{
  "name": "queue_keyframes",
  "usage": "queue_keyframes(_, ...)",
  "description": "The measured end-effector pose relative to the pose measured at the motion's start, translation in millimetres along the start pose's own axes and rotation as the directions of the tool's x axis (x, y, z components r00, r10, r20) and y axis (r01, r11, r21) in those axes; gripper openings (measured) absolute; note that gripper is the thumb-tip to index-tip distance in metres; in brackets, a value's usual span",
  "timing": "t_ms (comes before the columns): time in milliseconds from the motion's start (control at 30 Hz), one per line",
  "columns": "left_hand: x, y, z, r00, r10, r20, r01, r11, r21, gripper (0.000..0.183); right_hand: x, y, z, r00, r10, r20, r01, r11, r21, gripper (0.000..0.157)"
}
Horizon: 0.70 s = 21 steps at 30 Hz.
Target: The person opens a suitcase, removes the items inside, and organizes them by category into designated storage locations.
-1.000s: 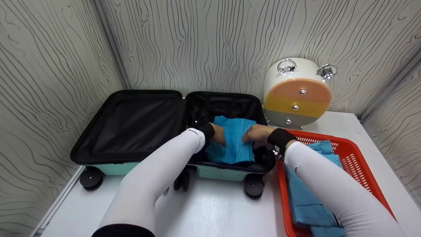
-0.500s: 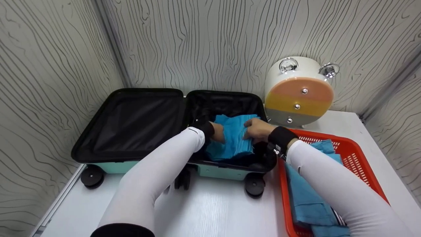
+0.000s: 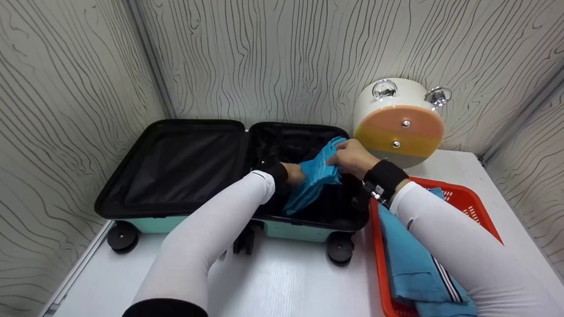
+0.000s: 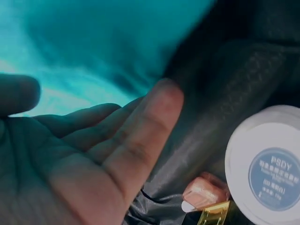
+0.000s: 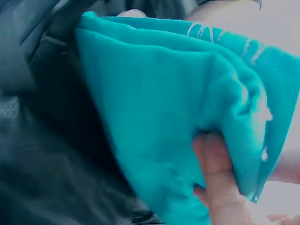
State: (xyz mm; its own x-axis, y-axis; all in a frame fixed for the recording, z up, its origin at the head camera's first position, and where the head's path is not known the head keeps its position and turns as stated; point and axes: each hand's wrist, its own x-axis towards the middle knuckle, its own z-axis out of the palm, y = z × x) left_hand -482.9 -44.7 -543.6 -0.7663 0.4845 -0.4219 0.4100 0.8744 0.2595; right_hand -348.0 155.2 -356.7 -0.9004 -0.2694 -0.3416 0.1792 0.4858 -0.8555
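A folded turquoise garment (image 3: 313,171) is tilted up on its edge over the right half of the open suitcase (image 3: 282,127). My right hand (image 3: 352,156) pinches its upper right edge between fingers and thumb; the right wrist view shows fingertips pressed into the layered fabric (image 5: 154,103). My left hand (image 3: 294,173) is at the garment's left side, inside the suitcase. In the left wrist view its fingers (image 4: 140,145) extend fairly straight next to the fabric, thumb apart. Close to them in the black lining are a round white jar (image 4: 274,183) and a small pinkish item (image 4: 204,191).
A red basket (image 3: 467,193) with folded blue clothes (image 3: 414,264) stands to the right. Behind it is a round cream drawer box (image 3: 398,127) with coloured drawers. The suitcase's left half (image 3: 176,167) lies open, lined in black. Patterned walls (image 3: 282,57) close in the back and sides.
My right hand has moved up and to the right, lifting the garment's right side so that it tilts up. My left hand has stayed nearly in place.
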Motion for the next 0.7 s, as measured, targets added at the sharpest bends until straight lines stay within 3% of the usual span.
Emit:
queue_keyframes(33, -1.6, 0.5, 2.0, 0.998, -0.028, -0.050, 0.024, 0.996, -0.083, 0.043, -2.2, -2.6, -1.8, 1.000, -0.009, -0.001, 0.009, 1.000, 0.009, 0.079)
queue_keyframes(67, -12.1, 6.0, -0.8, 0.996, -0.064, -0.066, 0.052, 0.986, -0.160, 0.050, -4.3, -5.1, -3.3, 1.000, -0.021, -0.003, 0.021, 1.000, 0.023, 0.078)
queue_keyframes(167, -66.0, 37.6, -19.9, 0.992, -0.102, -0.079, 0.068, 0.933, -0.353, 0.065, -12.1, -12.2, -9.2, 0.998, -0.063, 0.004, 0.063, 0.996, 0.063, 0.078)
queue_keyframes(267, -120.2, 71.6, -44.0, 0.992, -0.106, -0.062, 0.052, 0.819, -0.571, 0.068, -23.0, -18.7, -17.6, 0.993, -0.113, 0.024, 0.110, 0.990, 0.091, 0.079)
queue_keyframes(367, -153.6, 95.8, -60.6, 0.994, -0.084, -0.076, 0.002, 0.682, -0.732, 0.066, -35.9, -22.4, -28.9, 0.986, -0.163, 0.038, 0.157, 0.979, 0.129, 0.078)
queue_keyframes(467, -165.6, 111.7, -69.6, 0.995, -0.055, -0.084, -0.037, 0.577, -0.816, 0.064, -50.2, -22.1, -41.9, 0.977, -0.209, 0.038, 0.201, 0.967, 0.157, 0.077)
queue_keyframes(567, -163.9, 122.3, -71.7, 0.994, -0.022, -0.106, -0.084, 0.462, -0.883, 0.062, -64.7, -17.7, -56.6, 0.965, -0.260, 0.028, 0.252, 0.953, 0.171, 0.077)
queue_keyframes(633, -160.4, 127.1, -71.5, 0.990, -0.024, -0.136, -0.114, 0.414, -0.903, 0.060, -73.2, -12.5, -67.3, 0.958, -0.288, 0.016, 0.280, 0.942, 0.183, 0.076)
queue_keyframes(700, -156.5, 130.8, -71.1, 0.981, -0.048, -0.187, -0.152, 0.404, -0.902, 0.056, -81.0, -5.3, -78.9, 0.954, -0.301, -0.002, 0.296, 0.938, 0.180, 0.076)
